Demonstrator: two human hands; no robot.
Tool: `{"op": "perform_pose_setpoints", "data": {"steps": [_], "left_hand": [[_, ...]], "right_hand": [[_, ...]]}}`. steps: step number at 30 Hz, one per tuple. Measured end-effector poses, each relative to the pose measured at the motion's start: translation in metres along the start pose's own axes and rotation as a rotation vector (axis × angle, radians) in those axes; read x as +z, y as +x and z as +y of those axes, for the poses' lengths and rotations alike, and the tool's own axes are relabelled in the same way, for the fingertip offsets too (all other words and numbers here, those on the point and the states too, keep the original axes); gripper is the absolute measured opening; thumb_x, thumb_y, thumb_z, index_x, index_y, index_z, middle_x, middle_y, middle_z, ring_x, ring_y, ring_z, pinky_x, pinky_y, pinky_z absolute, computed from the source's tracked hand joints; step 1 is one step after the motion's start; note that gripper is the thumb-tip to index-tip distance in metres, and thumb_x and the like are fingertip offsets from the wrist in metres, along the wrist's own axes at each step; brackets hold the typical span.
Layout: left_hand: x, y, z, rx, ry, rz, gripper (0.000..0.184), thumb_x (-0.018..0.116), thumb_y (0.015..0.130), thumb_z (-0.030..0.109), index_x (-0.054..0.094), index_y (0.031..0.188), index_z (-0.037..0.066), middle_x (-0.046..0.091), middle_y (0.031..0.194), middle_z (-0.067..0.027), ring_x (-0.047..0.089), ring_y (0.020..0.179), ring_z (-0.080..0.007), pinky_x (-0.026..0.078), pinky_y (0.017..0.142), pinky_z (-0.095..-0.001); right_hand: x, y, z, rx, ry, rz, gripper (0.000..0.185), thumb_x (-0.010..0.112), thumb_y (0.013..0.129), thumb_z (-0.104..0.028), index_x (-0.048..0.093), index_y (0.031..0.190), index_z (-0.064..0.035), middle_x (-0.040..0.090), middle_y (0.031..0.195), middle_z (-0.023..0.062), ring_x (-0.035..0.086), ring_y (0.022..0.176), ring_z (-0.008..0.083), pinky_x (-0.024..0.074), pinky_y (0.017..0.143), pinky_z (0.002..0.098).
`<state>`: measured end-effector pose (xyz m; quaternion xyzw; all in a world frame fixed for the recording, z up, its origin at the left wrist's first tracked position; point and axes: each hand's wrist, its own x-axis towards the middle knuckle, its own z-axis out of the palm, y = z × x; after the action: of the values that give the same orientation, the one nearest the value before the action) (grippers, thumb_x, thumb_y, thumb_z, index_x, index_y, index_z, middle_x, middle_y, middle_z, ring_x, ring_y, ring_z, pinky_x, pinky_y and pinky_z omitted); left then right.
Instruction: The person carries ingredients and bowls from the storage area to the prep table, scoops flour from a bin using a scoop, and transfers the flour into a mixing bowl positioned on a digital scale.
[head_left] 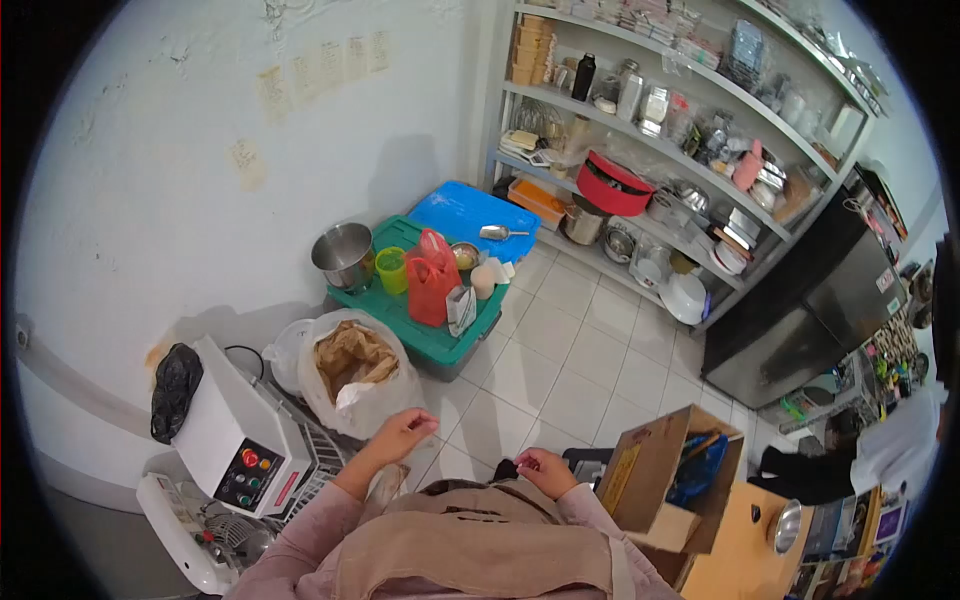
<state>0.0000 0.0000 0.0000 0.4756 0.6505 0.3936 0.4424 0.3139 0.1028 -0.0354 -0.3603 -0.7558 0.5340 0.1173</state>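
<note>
My left hand [404,436] is raised in front of the brown apron [470,555], its fingers drawn together, close to a large white sack [388,400] lined with brown paper. My right hand [546,471] is held near the apron's right side with curled fingers, left of an open cardboard box [640,480] that holds something blue. Whether either hand pinches anything small cannot be made out. Beyond the sack, a green lid [440,345] bears a steel bowl [343,257], a yellow-green cup [392,270], a red plastic bag [430,285] and a beige cup [483,281].
A blue lid [460,210] with a metal scoop [502,232] lies behind. Grey shelves [660,130] and a dark fridge [800,300] stand at the right. A white machine [245,440] is at the left. Another person [895,440] is at the right edge, near a wooden table [745,560].
</note>
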Motion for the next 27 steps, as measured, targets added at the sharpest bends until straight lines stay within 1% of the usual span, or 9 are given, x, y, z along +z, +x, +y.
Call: {"op": "perform_pose_setpoints", "data": {"steps": [5, 11, 12, 15, 17, 19, 22, 26, 27], "left_hand": [[-0.034, 0.093, 0.005, 0.137, 0.115, 0.339, 0.018, 0.058, 0.086, 0.017, 0.060, 0.099, 0.004, 0.059, 0.083, -0.0040, 0.055, 0.076, -0.0122, 0.045, 0.069, -0.0266], [-0.063, 0.185, 0.007, -0.003, -0.010, 0.484, 0.020, 0.059, 0.084, 0.016, 0.059, 0.098, 0.002, 0.059, 0.087, -0.0036, 0.055, 0.081, -0.0127, 0.044, 0.073, -0.0268], [-0.066, 0.202, -0.008, -0.015, -0.079, 0.479, 0.021, 0.059, 0.084, 0.017, 0.059, 0.099, 0.002, 0.059, 0.087, -0.0032, 0.055, 0.082, -0.0125, 0.043, 0.074, -0.0269], [-0.084, 0.253, -0.031, -0.110, -0.240, 0.451, 0.026, 0.060, 0.084, 0.023, 0.059, 0.101, 0.003, 0.059, 0.089, -0.0021, 0.054, 0.084, -0.0122, 0.043, 0.076, -0.0269], [-0.109, 0.301, -0.019, -0.277, -0.306, 0.415, 0.029, 0.060, 0.084, 0.028, 0.060, 0.101, 0.005, 0.059, 0.090, -0.0012, 0.054, 0.085, -0.0120, 0.042, 0.076, -0.0266], [-0.131, 0.338, -0.031, -0.369, -0.392, 0.323, 0.035, 0.059, 0.084, 0.035, 0.057, 0.110, 0.010, 0.055, 0.108, -0.0007, 0.047, 0.104, -0.0152, 0.036, 0.088, -0.0337], [-0.150, 0.372, -0.040, -0.438, -0.581, 0.261, 0.043, 0.056, 0.085, 0.038, 0.051, 0.120, 0.014, 0.046, 0.128, -0.0002, 0.038, 0.121, -0.0182, 0.027, 0.099, -0.0386], [-0.173, 0.419, -0.023, -0.517, -0.732, 0.178, 0.048, 0.055, 0.087, 0.039, 0.045, 0.129, 0.018, 0.031, 0.141, 0.0009, 0.025, 0.131, -0.0193, 0.018, 0.105, -0.0405], [-0.174, 0.436, -0.037, -0.568, -0.765, 0.218, 0.047, 0.055, 0.087, 0.039, 0.046, 0.127, 0.018, 0.035, 0.139, 0.0002, 0.029, 0.129, -0.0193, 0.021, 0.104, -0.0401]], "right_hand": [[-0.072, 0.064, -0.014, 0.080, -0.009, -0.084, 0.019, 0.068, 0.078, -0.020, 0.059, 0.080, -0.0029, 0.059, 0.070, 0.0060, 0.054, 0.063, 0.0146, 0.0449, 0.060, 0.0294], [-0.136, 0.151, -0.015, -0.077, -0.100, -0.134, 0.017, 0.063, 0.083, -0.017, 0.059, 0.078, -0.0018, 0.057, 0.067, 0.0038, 0.050, 0.060, 0.0106, 0.0426, 0.055, 0.0259], [-0.143, 0.169, -0.018, -0.144, -0.076, -0.109, 0.016, 0.063, 0.084, -0.016, 0.058, 0.078, -0.0015, 0.056, 0.065, 0.0018, 0.048, 0.058, 0.0081, 0.0415, 0.053, 0.0240], [-0.161, 0.230, -0.033, 0.051, 0.086, -0.074, 0.015, 0.061, 0.085, -0.015, 0.059, 0.080, -0.0008, 0.056, 0.062, 0.0021, 0.048, 0.055, 0.0086, 0.0411, 0.051, 0.0239], [-0.176, 0.306, -0.032, -0.048, -0.155, 0.096, 0.024, 0.059, 0.086, -0.021, 0.056, 0.074, 0.0002, 0.051, 0.055, 0.0084, 0.046, 0.049, 0.0154, 0.0391, 0.048, 0.0302], [-0.186, 0.349, -0.041, -0.093, -0.274, 0.152, 0.032, 0.058, 0.086, -0.027, 0.055, 0.069, -0.0001, 0.050, 0.052, 0.0140, 0.046, 0.046, 0.0243, 0.0389, 0.048, 0.0365], [-0.200, 0.395, -0.074, -0.100, -0.345, 0.181, 0.037, 0.059, 0.086, -0.026, 0.049, 0.064, 0.0014, 0.042, 0.050, 0.0111, 0.038, 0.046, 0.0153, 0.0342, 0.046, 0.0311], [-0.207, 0.442, -0.070, -0.008, -0.249, 0.222, 0.035, 0.060, 0.085, -0.027, 0.051, 0.066, 0.0001, 0.046, 0.053, 0.0094, 0.040, 0.049, 0.0156, 0.0358, 0.048, 0.0309], [-0.207, 0.451, -0.056, 0.033, -0.208, 0.203, 0.034, 0.060, 0.085, -0.029, 0.052, 0.068, -0.0003, 0.049, 0.055, 0.0108, 0.043, 0.050, 0.0179, 0.0369, 0.049, 0.0323]]}}
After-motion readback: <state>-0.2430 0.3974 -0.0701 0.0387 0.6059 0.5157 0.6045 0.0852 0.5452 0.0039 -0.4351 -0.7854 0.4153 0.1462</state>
